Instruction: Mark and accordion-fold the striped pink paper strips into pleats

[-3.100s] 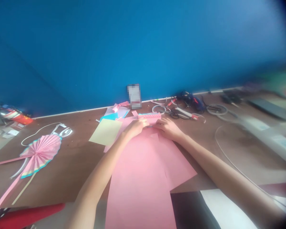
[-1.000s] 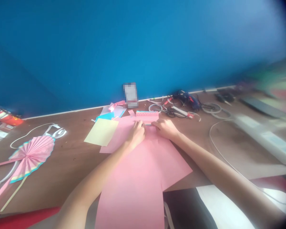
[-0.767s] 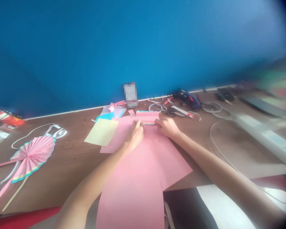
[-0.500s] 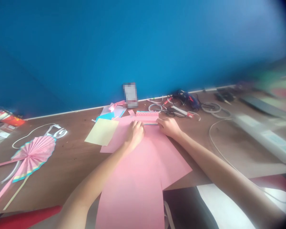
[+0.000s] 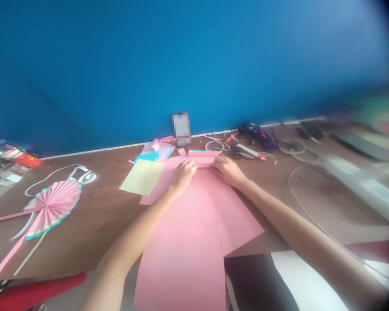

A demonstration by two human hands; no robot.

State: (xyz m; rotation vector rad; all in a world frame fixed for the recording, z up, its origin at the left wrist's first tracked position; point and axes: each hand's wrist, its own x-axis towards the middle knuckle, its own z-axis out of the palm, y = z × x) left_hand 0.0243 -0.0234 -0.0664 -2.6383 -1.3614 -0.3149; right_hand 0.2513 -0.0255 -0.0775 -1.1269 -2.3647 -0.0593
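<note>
A long pink paper sheet (image 5: 188, 242) runs from the tabletop over the front edge towards me. My left hand (image 5: 184, 173) and my right hand (image 5: 227, 168) grip its far end, fingers curled over a narrow folded edge that shows between them. More pink paper (image 5: 241, 226) lies beneath the sheet and sticks out on the right. Just beyond my hands is a pleated pink strip (image 5: 203, 153) with a blue edge. To the left of my left hand lies a pale yellow paper (image 5: 141, 177). The fingertips are partly hidden.
On the left lies a pink paper fan (image 5: 53, 205) beside a white cable (image 5: 35, 175). A phone-like object (image 5: 181, 129), blurred out, leans on the blue wall. Tangled cables (image 5: 256, 138) and a white power strip (image 5: 366, 188) occupy the right.
The view has shifted slightly, so most things appear a little to the right. Both hands stay on the folded edge; the strip showing between them looks narrower.
</note>
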